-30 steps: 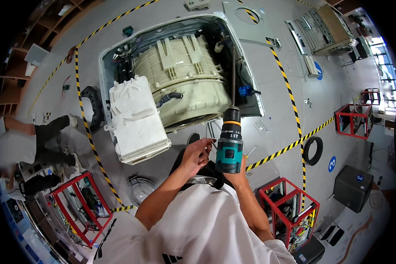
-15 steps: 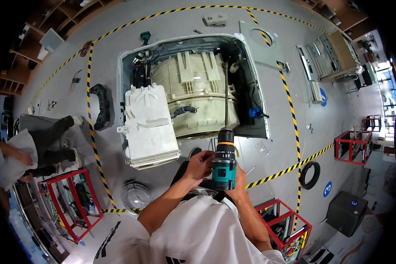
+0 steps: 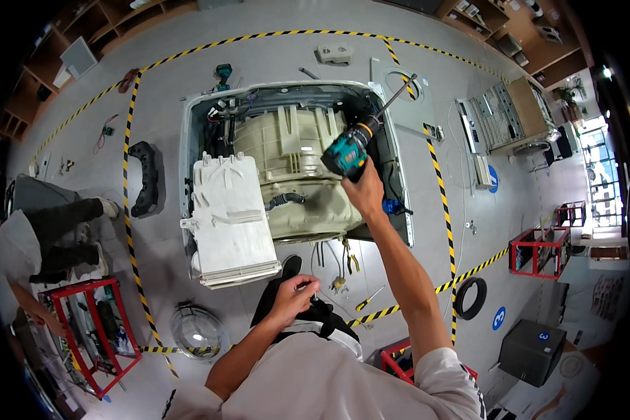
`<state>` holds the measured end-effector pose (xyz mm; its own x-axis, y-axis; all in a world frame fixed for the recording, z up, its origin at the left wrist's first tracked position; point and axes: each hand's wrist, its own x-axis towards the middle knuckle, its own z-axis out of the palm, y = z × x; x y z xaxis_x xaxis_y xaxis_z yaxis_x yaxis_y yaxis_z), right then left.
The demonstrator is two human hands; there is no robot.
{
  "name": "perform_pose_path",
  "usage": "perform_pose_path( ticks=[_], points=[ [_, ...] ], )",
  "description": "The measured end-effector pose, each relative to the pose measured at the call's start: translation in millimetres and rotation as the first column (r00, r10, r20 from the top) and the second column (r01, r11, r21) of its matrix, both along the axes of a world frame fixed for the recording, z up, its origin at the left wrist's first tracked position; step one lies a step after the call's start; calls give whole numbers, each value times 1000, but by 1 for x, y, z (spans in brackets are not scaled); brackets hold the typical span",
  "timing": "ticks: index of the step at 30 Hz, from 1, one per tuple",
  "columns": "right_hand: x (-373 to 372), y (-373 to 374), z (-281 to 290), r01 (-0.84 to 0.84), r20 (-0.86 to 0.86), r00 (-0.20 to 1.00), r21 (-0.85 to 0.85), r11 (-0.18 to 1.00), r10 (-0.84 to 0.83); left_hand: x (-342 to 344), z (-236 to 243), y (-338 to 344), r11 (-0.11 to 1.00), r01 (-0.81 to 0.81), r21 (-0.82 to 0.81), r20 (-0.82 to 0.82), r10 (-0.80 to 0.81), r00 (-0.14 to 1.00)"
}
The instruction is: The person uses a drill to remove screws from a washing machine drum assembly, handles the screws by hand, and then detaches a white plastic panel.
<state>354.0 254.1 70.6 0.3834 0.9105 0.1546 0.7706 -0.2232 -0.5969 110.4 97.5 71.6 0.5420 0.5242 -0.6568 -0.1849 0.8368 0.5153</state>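
My right hand [image 3: 366,190] grips a teal and black cordless drill [image 3: 348,152], raised above the right part of an opened washing machine cabinet [image 3: 404,231]. The drill's long thin bit [image 3: 399,94] points up and right, past the cabinet's far right corner. Inside the cabinet lies a cream plastic tub [image 3: 308,210] with a short black ribbed hose [image 3: 285,201] on it. A flat white plastic housing [image 3: 231,217] rests over the cabinet's left front. Close to my body, my left hand [image 3: 294,297] has its fingers curled together; what they hold, if anything, is too small to tell.
Pliers [image 3: 352,259] and a yellow-handled screwdriver [image 3: 368,299] lie on the floor in front of the cabinet. Nearby are a clear round door glass [image 3: 198,332], a black curved block [image 3: 145,179], a red tool rack [image 3: 94,336] and a black rubber ring [image 3: 470,298]. A person's legs [image 3: 66,231] show at left.
My right hand has lifted the drill away from me, and its bit has swung from over the tub toward the far right. My left hand has parted from the drill and moved lower and left.
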Motion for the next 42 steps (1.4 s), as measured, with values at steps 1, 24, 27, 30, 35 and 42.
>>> perform_pose_path(
  ticks=[1,24,27,30,35,42],
  points=[
    [6,18,-13,20,13,1000,-41,999,-20,-2,0,1,1000,-14,3,-15,14,1000],
    [-4,133,-47,9,211,971,-515,857,116,-17,-12,1,998,-25,-65,-188,12,982],
    [9,135,-49,-18,156,980,-551,835,123,-13,-12,2,995,-55,-89,-146,42,988],
    [10,132,-46,-27,108,989,-550,835,104,-10,-8,9,989,-102,-106,-149,86,985],
    [15,93,-43,-140,136,980,-31,990,143,0,-17,15,973,-191,-128,-141,172,975],
    [-3,-89,-29,-49,-589,807,-133,990,-40,21,-25,11,968,-187,-169,-11,188,982]
  ],
)
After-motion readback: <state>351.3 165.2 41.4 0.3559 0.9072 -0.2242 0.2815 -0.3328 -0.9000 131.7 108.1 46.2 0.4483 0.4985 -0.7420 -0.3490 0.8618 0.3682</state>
